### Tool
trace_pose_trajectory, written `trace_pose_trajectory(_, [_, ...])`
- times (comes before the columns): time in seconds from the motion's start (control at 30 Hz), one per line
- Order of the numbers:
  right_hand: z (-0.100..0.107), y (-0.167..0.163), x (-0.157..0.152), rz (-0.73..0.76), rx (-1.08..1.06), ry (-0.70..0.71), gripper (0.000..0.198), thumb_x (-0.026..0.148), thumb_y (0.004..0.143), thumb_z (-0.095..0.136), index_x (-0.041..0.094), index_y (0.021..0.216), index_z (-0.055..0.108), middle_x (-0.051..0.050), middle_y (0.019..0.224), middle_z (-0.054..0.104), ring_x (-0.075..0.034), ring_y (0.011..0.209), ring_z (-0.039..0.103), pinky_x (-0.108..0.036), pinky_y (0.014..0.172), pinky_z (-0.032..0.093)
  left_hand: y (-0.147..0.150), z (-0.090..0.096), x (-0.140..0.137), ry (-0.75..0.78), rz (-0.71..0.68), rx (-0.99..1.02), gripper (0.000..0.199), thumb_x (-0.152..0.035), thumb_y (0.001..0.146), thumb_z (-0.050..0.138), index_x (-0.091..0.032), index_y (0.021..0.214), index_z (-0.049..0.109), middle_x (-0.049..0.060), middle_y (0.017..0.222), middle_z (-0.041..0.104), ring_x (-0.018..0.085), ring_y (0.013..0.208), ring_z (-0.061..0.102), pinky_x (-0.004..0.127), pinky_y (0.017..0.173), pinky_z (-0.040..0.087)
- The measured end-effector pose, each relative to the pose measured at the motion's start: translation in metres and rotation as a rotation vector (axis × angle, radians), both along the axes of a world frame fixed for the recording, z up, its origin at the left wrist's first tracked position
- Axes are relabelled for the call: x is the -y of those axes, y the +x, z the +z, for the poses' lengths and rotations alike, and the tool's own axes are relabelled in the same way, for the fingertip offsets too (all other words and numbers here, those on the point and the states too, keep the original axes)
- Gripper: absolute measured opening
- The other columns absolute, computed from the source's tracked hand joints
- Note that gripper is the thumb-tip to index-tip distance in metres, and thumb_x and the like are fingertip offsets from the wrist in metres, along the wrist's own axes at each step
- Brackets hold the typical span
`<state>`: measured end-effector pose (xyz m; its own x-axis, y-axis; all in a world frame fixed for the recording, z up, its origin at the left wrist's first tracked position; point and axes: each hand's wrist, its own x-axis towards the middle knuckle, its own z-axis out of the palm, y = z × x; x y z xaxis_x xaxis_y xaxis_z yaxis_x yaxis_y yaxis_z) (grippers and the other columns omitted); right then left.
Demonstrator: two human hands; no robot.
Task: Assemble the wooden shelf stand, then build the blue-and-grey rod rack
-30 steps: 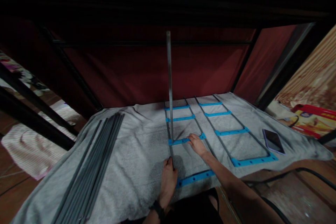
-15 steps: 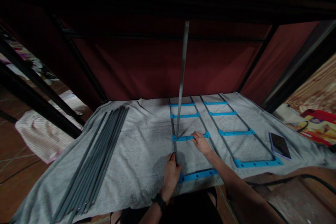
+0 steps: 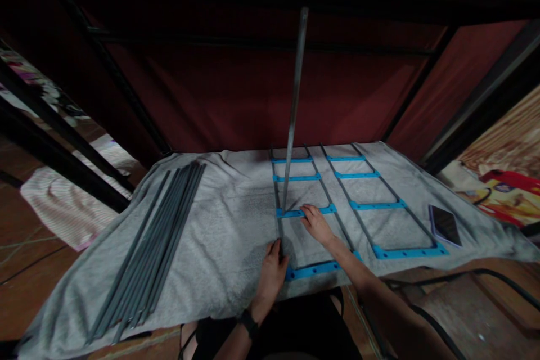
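A ladder-like frame of grey tubes and blue crosspieces lies on the grey cloth. My left hand (image 3: 272,270) is closed around its left side tube (image 3: 280,229), near the front blue crosspiece (image 3: 312,271). My right hand (image 3: 316,224) has its fingers on the third crosspiece (image 3: 291,213), which they appear to grip near its middle. One grey tube (image 3: 296,84) stands up from the left end of that crosspiece, leaning slightly right at the top. To the right, a second frame (image 3: 377,206) of the same kind lies flat.
Loose grey tubes (image 3: 158,247) lie in a bundle on the left of the grey cloth (image 3: 228,225). A phone (image 3: 445,225) rests at the right. Dark frame bars (image 3: 122,84) and a red panel (image 3: 236,98) enclose the back. A red and yellow package (image 3: 510,197) lies beyond the right edge.
My right hand has shifted slightly left along the crosspiece. My left hand keeps its place on the side tube. The view has tilted a little, and the standing tube remains upright.
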<state>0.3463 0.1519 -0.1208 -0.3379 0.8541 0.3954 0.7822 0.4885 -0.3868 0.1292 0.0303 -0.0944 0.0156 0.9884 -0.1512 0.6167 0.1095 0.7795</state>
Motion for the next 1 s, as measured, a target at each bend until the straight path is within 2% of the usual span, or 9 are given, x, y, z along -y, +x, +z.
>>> trace_pose_trajectory(0.13, [0.001,-0.021,0.003,0.022,0.008,-0.023,0.047,0.013,0.085,0.054,0.023,0.131,0.06,-0.012,0.126,0.061,-0.029,0.122,0.054,-0.053,0.11,0.042,-0.001,0.0,0.007,0.01,-0.028,0.006,0.054,-0.019,0.088,0.049,-0.012,0.141,0.052,0.015,0.136,0.057,0.022,0.12,0.058,0.031,0.104,0.047])
trace_pose_trajectory(0.3, [-0.008,-0.031,0.007,0.007,0.012,0.011,0.047,0.013,0.086,0.051,0.024,0.132,0.059,-0.011,0.126,0.062,-0.03,0.122,0.054,-0.058,0.114,0.035,-0.008,0.001,0.013,0.036,-0.035,0.064,0.048,-0.019,0.087,0.051,-0.016,0.134,0.06,0.012,0.13,0.06,0.02,0.108,0.063,0.032,0.101,0.05])
trace_pose_trajectory(0.4, [-0.016,-0.029,0.007,0.013,0.017,0.033,0.047,0.013,0.09,0.046,0.021,0.135,0.055,-0.012,0.127,0.061,-0.029,0.125,0.052,-0.056,0.115,0.035,-0.028,0.002,0.013,0.088,-0.009,0.078,0.045,-0.019,0.087,0.05,-0.015,0.131,0.062,0.012,0.127,0.062,0.019,0.105,0.064,0.032,0.099,0.052])
trace_pose_trajectory(0.47, [-0.021,-0.028,0.006,0.021,0.023,0.048,0.045,0.015,0.093,0.043,0.02,0.137,0.053,-0.012,0.129,0.06,-0.029,0.126,0.052,-0.055,0.115,0.035,-0.054,0.005,0.01,0.137,0.046,0.024,0.043,-0.018,0.088,0.049,-0.014,0.128,0.064,0.013,0.124,0.062,0.02,0.108,0.063,0.033,0.1,0.051])
trace_pose_trajectory(0.53, [-0.025,-0.027,0.005,0.024,0.035,0.063,0.044,0.017,0.095,0.042,0.019,0.137,0.051,-0.013,0.131,0.059,-0.029,0.127,0.051,-0.055,0.116,0.034,-0.089,0.01,0.007,0.194,0.144,-0.117,0.041,-0.019,0.09,0.048,-0.011,0.126,0.065,0.014,0.122,0.063,0.023,0.113,0.06,0.035,0.103,0.048])
trace_pose_trajectory(0.63, [-0.029,-0.028,0.006,0.014,0.049,0.078,0.043,0.019,0.096,0.041,0.019,0.138,0.05,-0.013,0.131,0.059,-0.029,0.128,0.051,-0.054,0.116,0.034,-0.147,0.021,0.009,0.27,0.333,-0.461,0.041,-0.021,0.094,0.042,-0.007,0.127,0.063,0.017,0.123,0.062,0.027,0.116,0.055,0.039,0.105,0.045])
trace_pose_trajectory(0.73, [-0.03,-0.03,0.007,0.004,0.059,0.09,0.043,0.019,0.096,0.041,0.019,0.138,0.049,-0.013,0.13,0.06,-0.029,0.127,0.051,-0.054,0.116,0.034,-0.191,0.03,0.017,0.192,0.436,-0.803,0.044,-0.019,0.096,0.035,-0.004,0.128,0.061,0.02,0.122,0.061,0.03,0.108,0.055,0.044,0.096,0.046])
trace_pose_trajectory(0.83, [-0.031,-0.03,0.007,-0.004,0.066,0.096,0.044,0.019,0.095,0.04,0.019,0.138,0.048,-0.013,0.129,0.06,-0.028,0.127,0.052,-0.053,0.116,0.035,-0.209,0.032,0.024,0.095,0.445,-0.999,0.043,-0.014,0.093,0.033,-0.004,0.124,0.063,0.021,0.12,0.06,0.031,0.105,0.054,0.042,0.087,0.046])
trace_pose_trajectory(1.0, [-0.032,-0.03,0.006,-0.006,0.065,0.101,0.042,0.019,0.095,0.039,0.02,0.136,0.049,-0.012,0.129,0.06,-0.029,0.126,0.052,-0.053,0.116,0.034,-0.202,0.024,0.02,0.036,0.439,-1.104,0.043,-0.009,0.091,0.032,-0.005,0.119,0.065,0.02,0.112,0.059,0.029,0.102,0.055,0.038,0.085,0.042])
